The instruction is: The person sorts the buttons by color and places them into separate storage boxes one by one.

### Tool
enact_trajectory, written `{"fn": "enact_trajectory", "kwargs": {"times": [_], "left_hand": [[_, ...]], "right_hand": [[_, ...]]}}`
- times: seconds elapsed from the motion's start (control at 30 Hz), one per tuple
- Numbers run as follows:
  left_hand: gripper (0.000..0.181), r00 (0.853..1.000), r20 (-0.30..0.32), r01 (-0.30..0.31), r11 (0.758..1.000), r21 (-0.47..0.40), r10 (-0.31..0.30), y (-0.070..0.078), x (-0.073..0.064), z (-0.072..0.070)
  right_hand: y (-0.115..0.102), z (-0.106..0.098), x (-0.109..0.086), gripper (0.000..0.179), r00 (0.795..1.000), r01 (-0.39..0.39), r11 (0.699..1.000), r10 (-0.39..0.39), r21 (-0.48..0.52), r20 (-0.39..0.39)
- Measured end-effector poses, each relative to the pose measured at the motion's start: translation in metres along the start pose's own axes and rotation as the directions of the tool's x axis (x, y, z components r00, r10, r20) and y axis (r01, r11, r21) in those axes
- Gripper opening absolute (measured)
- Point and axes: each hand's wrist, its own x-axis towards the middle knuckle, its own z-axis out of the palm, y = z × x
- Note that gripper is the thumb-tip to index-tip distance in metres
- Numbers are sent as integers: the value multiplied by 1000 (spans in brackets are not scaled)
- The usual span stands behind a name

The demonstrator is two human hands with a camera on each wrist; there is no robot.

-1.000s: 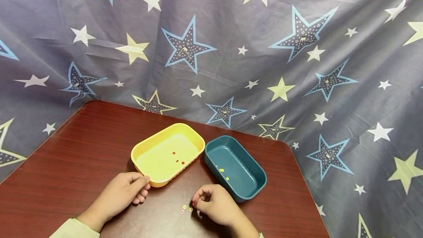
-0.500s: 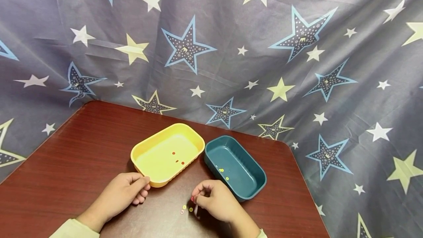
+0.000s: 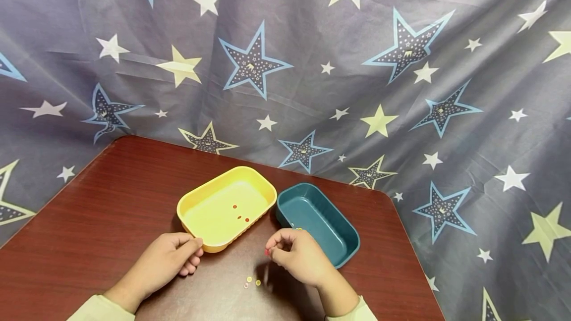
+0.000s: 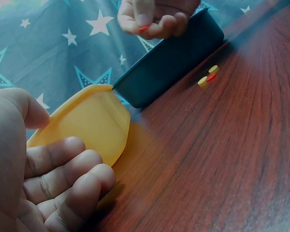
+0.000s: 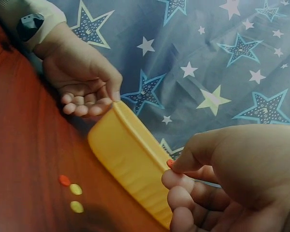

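My left hand [image 3: 167, 261] holds the near left corner of a yellow plastic tray [image 3: 205, 214], thumb on the rim and fingers against the outer wall. Inside that tray lie several small red buttons [image 3: 235, 206]. My right hand [image 3: 299, 256] pinches a red button [image 5: 170, 163] between thumb and index finger, raised above the table in front of the dark teal tray [image 3: 332, 234]. Below it on the tabletop are two yellow buttons [image 5: 76, 207] and one red button [image 5: 64, 180], close together.
The reddish-brown wooden table [image 3: 134, 187] carries both trays, their corners close together. Yellow buttons [image 3: 299, 229] in the teal tray are mostly hidden behind my right hand. A grey star-patterned curtain [image 3: 285, 63] hangs behind the table.
My right hand has lifted from the tabletop with the red button, moving up and slightly right, and now covers part of the teal tray. The left hand keeps its place on the yellow tray.
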Motion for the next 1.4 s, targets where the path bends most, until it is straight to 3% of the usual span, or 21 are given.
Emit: {"fn": "enact_trajectory", "kwargs": {"times": [0.4,0.83,1.17,1.4], "left_hand": [[45,1000,3,6,1000,14,-6,0,0,0],[45,1000,-6,0,1000,27,0,2,-1,1],[45,1000,-4,3,1000,19,-3,0,0,-1],[45,1000,-6,10,1000,15,-10,0,0,0]], "right_hand": [[-16,-26,15,13,1000,-1,1000,1,10,-3],[-31,-53,54,8,999,-47,997,46,56,19],[-37,-57,91,13,995,-95,989,92,114,29],[-41,-50,114,12,991,-131,987,129,90,32]]}}
